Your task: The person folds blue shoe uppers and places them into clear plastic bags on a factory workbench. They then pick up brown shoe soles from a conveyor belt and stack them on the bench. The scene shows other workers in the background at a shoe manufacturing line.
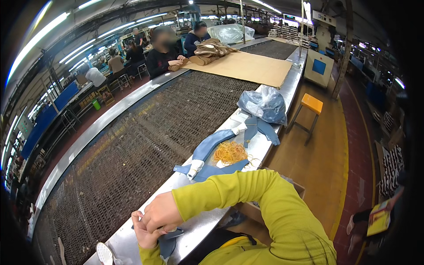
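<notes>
Right hand [161, 213] curled over left hand [146, 233], whether clenched or grasping cannot tell; blue piece [167, 248] just right of the left hand by the counter [194, 227]; likely a two-handed fingertip step, next move calling for steady fingers.

own hands [161, 213]: 2 | band piles [229, 152]: 1 | orange-topped stools [312, 103]: 1

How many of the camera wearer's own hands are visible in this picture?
2: the left hand at the lower left, and the right hand just above it, partly overlapping it.
</notes>
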### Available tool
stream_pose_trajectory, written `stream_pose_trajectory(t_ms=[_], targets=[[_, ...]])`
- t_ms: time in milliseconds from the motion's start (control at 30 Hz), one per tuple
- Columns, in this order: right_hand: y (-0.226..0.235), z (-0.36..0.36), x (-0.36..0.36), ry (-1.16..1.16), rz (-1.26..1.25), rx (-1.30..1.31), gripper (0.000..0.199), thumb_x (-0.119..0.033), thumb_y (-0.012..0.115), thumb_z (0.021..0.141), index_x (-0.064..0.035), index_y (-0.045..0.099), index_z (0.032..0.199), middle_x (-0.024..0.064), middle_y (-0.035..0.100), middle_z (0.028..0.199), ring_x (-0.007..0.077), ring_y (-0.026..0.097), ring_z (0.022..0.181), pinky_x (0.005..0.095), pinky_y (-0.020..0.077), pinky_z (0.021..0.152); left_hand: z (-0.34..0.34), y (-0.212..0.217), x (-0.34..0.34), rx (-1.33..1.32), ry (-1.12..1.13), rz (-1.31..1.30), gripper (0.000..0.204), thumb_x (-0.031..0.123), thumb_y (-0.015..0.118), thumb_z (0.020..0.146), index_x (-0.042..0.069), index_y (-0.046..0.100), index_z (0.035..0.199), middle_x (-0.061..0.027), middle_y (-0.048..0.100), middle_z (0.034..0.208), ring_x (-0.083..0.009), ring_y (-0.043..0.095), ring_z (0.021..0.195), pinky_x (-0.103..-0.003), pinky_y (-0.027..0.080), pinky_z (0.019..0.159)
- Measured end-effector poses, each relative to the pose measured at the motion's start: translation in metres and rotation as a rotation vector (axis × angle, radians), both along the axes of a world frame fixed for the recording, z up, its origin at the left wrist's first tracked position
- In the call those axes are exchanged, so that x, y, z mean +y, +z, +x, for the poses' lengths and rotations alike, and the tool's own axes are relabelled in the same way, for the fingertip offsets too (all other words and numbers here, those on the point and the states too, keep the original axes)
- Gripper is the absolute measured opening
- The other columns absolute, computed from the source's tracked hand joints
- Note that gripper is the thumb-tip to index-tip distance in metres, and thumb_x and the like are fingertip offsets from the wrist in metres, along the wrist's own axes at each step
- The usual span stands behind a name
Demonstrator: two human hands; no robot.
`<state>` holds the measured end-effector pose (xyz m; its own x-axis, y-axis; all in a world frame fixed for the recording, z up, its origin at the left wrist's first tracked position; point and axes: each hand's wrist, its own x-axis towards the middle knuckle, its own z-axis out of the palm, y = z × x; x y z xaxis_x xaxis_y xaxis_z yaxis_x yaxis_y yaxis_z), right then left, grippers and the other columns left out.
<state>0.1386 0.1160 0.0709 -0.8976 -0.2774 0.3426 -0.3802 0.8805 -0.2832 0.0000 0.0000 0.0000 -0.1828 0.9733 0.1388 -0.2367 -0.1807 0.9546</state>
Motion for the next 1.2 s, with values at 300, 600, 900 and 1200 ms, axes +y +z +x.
stream_pose_trajectory(t_ms=[300, 600, 900, 1200], targets=[[0.034, 0.017, 0.002, -0.113, -0.053, -0.379, 0.034, -0.026, 0.075, 0.066, -0.008, 0.059, 0.089, 0.008, 0.06, 0.093, 0.0306, 0.061, 0.088, 0.0425, 0.0487, 0.071, -0.002, -0.012, 0.01, 0.044, -0.129, 0.011, 0.088, -0.003, 0.088, 0.051, 0.012, 0.025, 0.111, -0.0139, 0.056, 0.107, -0.0229, 0.06, 0.097, -0.032, 0.052, 0.079], [0.001, 0.016, 0.022, -0.205, -0.647, -0.133, 0.067, -0.027, 0.073, 0.077, -0.0064, 0.037, 0.13, 0.0122, 0.052, 0.114, 0.0253, 0.058, 0.098, 0.0383, 0.0461, 0.083, -0.005, 0.004, 0.016, -0.268, -0.013, 0.206, 0.086, -0.001, 0.082, 0.062, 0.006, 0.034, 0.132, -0.0149, 0.056, 0.112, -0.0259, 0.06, 0.101, -0.037, 0.052, 0.085], [-0.11, -0.008, -0.07, -0.278, -1.344, 0.161, 0.072, -0.029, 0.074, 0.079, 0.0, 0.036, 0.133, 0.0105, 0.052, 0.12, 0.0164, 0.05, 0.108, 0.0333, 0.0408, 0.094, -0.026, 0.058, -0.012, -0.49, 0.364, 0.659, 0.033, 0.012, 0.055, 0.092, 0.003, 0.049, 0.123, -0.0132, 0.062, 0.105, -0.0253, 0.062, 0.095, -0.04, 0.049, 0.089], [-0.073, -0.001, -0.016, -0.61, -0.641, 0.066, 0.026, -0.005, 0.066, 0.077, -0.0021, 0.061, 0.102, 0.0112, 0.062, 0.088, 0.0195, 0.06, 0.083, 0.0306, 0.0489, 0.074, -0.088, 0.0, -0.069, -0.386, 0.508, 0.425, 0.031, 0.007, 0.054, 0.092, 0.005, 0.05, 0.123, -0.0112, 0.058, 0.115, -0.0244, 0.055, 0.11, -0.041, 0.043, 0.097]])
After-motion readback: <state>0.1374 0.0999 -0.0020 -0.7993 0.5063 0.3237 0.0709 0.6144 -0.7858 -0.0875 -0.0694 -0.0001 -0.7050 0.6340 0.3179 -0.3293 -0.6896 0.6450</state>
